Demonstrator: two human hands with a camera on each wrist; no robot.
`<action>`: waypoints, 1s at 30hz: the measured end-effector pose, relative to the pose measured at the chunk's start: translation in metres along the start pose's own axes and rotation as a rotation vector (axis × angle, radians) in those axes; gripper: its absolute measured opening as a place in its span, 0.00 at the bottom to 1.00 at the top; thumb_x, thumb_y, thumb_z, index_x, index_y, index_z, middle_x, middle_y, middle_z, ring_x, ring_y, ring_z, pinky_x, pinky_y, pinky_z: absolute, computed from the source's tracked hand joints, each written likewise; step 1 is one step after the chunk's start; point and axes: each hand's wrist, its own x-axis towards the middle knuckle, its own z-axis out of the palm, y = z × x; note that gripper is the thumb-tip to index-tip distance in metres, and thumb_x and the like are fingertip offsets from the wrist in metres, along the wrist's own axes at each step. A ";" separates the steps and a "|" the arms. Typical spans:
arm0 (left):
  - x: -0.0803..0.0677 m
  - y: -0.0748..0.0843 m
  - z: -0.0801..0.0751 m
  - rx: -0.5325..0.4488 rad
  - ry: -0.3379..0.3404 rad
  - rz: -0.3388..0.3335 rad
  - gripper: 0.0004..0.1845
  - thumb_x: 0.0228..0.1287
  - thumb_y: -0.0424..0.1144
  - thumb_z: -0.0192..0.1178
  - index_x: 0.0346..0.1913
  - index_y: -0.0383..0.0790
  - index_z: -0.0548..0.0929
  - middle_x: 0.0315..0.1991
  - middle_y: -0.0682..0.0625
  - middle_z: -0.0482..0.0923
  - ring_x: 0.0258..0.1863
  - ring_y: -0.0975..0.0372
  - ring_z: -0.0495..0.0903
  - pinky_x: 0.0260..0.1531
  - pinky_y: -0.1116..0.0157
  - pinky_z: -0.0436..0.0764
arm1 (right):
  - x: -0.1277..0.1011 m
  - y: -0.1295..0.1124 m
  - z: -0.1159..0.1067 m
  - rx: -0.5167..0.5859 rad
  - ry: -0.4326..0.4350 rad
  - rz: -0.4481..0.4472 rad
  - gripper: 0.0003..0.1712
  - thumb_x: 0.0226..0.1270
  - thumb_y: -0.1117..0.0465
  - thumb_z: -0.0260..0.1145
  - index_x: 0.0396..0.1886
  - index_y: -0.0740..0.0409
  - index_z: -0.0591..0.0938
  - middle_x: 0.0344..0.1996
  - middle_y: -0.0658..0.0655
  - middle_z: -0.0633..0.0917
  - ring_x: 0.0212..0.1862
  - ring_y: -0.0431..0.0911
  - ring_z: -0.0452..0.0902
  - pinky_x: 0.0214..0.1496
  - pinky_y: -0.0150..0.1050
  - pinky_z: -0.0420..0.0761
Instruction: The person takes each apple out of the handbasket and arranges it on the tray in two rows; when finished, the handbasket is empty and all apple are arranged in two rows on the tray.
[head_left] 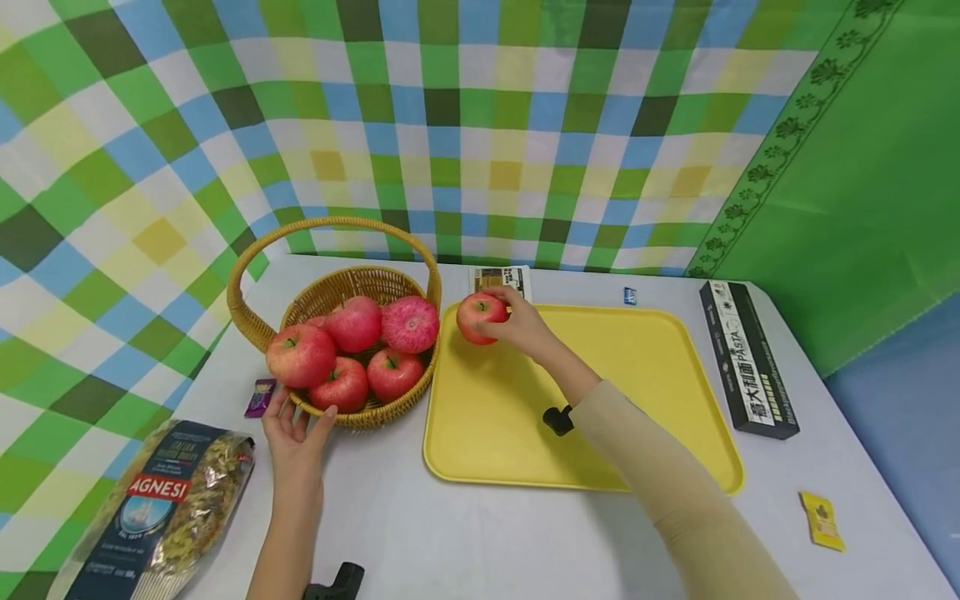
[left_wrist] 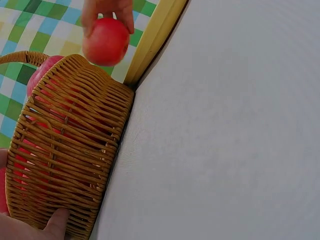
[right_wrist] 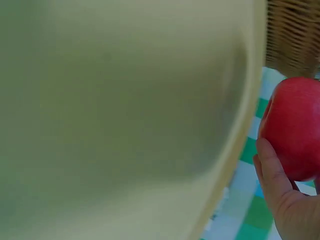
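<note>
My right hand grips a red apple between thumb and fingers, above the far left corner of a yellow tray. The same apple fills the right edge of the right wrist view. To its left stands a wicker basket with a tall handle, holding several red apples. At the basket's near left side my left hand rests its spread fingers against the wicker. In the left wrist view its thumb presses on the woven wall; the other fingers are mostly cut off.
A clear-sided AGNESI pasta bag lies at the near left, below a small purple packet. A black pasta box lies right of the tray, a yellow packet nearer. Behind the tray are a small blue packet and a printed packet.
</note>
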 end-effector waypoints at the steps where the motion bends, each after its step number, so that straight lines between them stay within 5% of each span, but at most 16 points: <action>1: 0.000 0.000 0.000 0.003 0.001 -0.002 0.43 0.64 0.32 0.63 0.73 0.52 0.46 0.76 0.49 0.44 0.73 0.54 0.48 0.62 0.66 0.68 | 0.004 0.003 0.002 0.007 0.006 0.009 0.35 0.58 0.60 0.72 0.65 0.54 0.69 0.58 0.56 0.73 0.54 0.52 0.71 0.52 0.44 0.79; 19: -0.002 -0.001 0.000 0.005 0.007 0.000 0.43 0.64 0.32 0.63 0.73 0.52 0.46 0.76 0.48 0.44 0.73 0.53 0.48 0.63 0.67 0.67 | 0.024 0.014 0.031 -0.017 0.080 0.014 0.39 0.55 0.61 0.74 0.65 0.62 0.67 0.59 0.62 0.74 0.58 0.53 0.72 0.60 0.43 0.75; 30: -0.002 -0.001 0.000 0.013 0.005 0.001 0.44 0.64 0.34 0.64 0.73 0.52 0.46 0.76 0.48 0.44 0.73 0.53 0.49 0.63 0.67 0.67 | 0.020 0.008 0.023 -0.165 0.033 -0.030 0.43 0.53 0.59 0.76 0.66 0.65 0.66 0.60 0.63 0.73 0.60 0.54 0.70 0.61 0.43 0.74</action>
